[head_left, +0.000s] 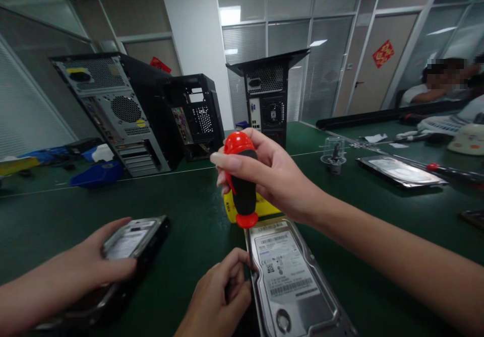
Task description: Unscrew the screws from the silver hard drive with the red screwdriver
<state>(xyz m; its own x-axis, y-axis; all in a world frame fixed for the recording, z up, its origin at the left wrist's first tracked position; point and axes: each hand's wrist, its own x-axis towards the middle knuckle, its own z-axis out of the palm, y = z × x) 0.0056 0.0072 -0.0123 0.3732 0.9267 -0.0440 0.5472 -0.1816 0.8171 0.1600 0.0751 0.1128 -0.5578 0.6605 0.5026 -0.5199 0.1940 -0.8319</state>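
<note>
Hard drive (pixel 283 271), cut off below; right fingers (pixel 242 165) grip a screwdriver (pixel 245 193) (tip indistinct); left fingers (pixel 235 262) curl, hold unclear.

The tip of the screwdriver (pixel 245 188) is lost beside the fingertips of the left hand (pixel 221 291), whose wrist the bottom edge cuts off, as it does the near end of the hard drive (pixel 282 271). The right hand (pixel 251 165) and the handle hide much of a yellow object (pixel 269 206). At left, another person's hand (pixel 96 256) covers part of a second drive (pixel 130 239), whose label is too blurred to read.
</note>
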